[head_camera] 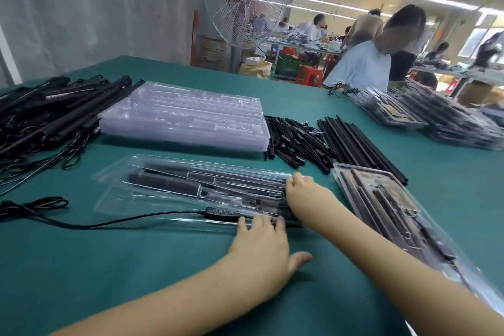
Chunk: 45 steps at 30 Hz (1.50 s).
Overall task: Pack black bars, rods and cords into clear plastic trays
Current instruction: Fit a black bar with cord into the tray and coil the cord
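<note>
Left grip (261, 243), fingers straight and spread, presses flat on the near edge of the filled tray (111, 188), which lies mid-bench (109, 267). Right grip (300, 185) curls over the tray's right end. Thin clear plastic is probably light, flexible and slippery, so hold it by both ends. Cord (81, 226) trails left. Empty trays (185, 117) lie beyond.

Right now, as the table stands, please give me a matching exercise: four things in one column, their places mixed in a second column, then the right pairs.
1 stack of empty trays
2 cord with button control
3 thin rods
4 left hand

A right of the short black pieces
B fingers flat on the near edge of the packed tray
C behind the packed tray
D comes from the left along that tray's near edge

Pairs: 1-C, 2-D, 3-A, 4-B
</note>
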{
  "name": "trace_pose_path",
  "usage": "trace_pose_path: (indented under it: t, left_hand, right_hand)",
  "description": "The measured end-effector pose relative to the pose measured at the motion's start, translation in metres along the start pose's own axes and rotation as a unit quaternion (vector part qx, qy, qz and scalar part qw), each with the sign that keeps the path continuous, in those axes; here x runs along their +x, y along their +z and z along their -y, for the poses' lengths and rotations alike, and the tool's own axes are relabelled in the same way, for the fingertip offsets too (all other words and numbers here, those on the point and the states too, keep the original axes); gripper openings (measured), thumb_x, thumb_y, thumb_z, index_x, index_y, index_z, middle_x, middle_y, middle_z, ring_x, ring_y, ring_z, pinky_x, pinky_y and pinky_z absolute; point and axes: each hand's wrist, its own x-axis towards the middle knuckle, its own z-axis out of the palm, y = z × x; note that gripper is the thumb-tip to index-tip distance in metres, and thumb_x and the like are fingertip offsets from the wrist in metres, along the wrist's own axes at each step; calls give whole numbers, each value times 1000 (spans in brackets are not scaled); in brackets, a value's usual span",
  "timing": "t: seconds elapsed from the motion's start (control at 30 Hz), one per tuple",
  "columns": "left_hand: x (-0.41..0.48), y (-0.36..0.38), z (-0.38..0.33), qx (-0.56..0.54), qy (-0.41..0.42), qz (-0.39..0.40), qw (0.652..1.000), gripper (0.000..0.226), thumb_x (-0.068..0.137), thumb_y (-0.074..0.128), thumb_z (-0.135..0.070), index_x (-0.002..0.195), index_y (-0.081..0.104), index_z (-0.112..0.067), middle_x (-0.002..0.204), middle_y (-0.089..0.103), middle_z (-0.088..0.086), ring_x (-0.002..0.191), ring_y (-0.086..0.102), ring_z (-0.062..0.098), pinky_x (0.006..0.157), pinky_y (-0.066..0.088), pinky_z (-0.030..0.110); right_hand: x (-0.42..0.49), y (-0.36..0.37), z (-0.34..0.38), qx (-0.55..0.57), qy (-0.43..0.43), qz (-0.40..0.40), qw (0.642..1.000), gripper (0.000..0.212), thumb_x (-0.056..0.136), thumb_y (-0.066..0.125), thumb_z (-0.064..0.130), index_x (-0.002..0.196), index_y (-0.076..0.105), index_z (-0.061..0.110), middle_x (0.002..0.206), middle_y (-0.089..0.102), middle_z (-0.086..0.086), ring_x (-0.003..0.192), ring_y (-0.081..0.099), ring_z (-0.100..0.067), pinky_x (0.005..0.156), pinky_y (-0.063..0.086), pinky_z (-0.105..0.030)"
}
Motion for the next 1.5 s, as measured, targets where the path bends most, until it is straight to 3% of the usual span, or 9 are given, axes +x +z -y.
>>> trace_pose_path:
  t: [0.2,0.37,0.43,0.5,0.6,0.83,0.97,1.2,1.5]
  left_hand:
    - [-24,-28,11,17,15,35,999,55,99,30,-48,123,48,-3,134,43,17,122,42,30,97,37,37]
    - [-28,-63,33,-59,6,-83,995,54,94,35,-56,59,39,-15,63,49,1,56,46,14,48,28,27]
    - [-4,-61,55,-96,-4,-104,990,44,95,32,-55,93,62,-24,106,63,8,100,58,26,75,45,35]
    - [17,-42,75,-37,2,-68,997,55,97,25,-56,147,26,-33,158,14,7,145,10,24,115,14,47]
    - [36,-4,93,-10,-7,-56,998,58,95,14,-60,147,-5,-45,158,-13,-5,144,-16,18,113,-10,52]
    - [46,17,100,-6,-18,-118,993,54,94,11,-61,144,-7,-51,157,-11,-11,145,-14,15,113,-10,50]
    - [44,15,100,-13,-20,-115,993,53,94,12,-60,144,-6,-52,157,-10,-12,145,-13,14,114,-10,50]
    - [44,5,126,-25,-25,-88,996,52,95,13,-59,144,-5,-52,157,-10,-13,145,-11,12,114,-8,49]
    - [43,-5,144,-72,-27,-141,987,51,96,15,-58,144,-2,-53,157,-8,-16,145,-11,10,115,-7,48]
  right_hand:
    - [-3,7,5,-17,29,-20,999,43,94,38,2,136,29,-4,133,35,-15,121,39,-26,73,44,-31]
    - [-1,6,23,-31,66,2,997,35,96,37,8,129,40,-4,114,46,-13,108,48,-26,82,49,-31]
    - [1,3,31,-78,89,9,993,39,96,33,9,130,35,-9,109,51,-16,102,53,-29,83,52,-38]
    - [2,1,35,-123,112,19,986,48,96,30,9,136,19,-17,120,50,-26,106,55,-35,80,54,-41]
    - [2,-2,33,-113,110,22,987,58,95,34,9,141,8,-15,126,48,-29,108,54,-39,79,55,-44]
    - [-5,-14,7,90,207,50,973,53,93,44,11,141,22,0,134,39,-26,116,49,-37,84,48,-35]
    - [-6,-31,-27,225,158,181,944,16,95,44,3,84,54,0,106,59,-14,94,61,-28,78,49,-32]
    - [-5,-13,-48,642,231,221,697,18,87,60,-3,101,49,2,71,54,-9,62,51,-14,56,46,-24]
    - [8,-17,-44,808,199,133,539,10,86,56,-11,76,54,-7,57,61,-14,43,61,-18,49,57,-29]
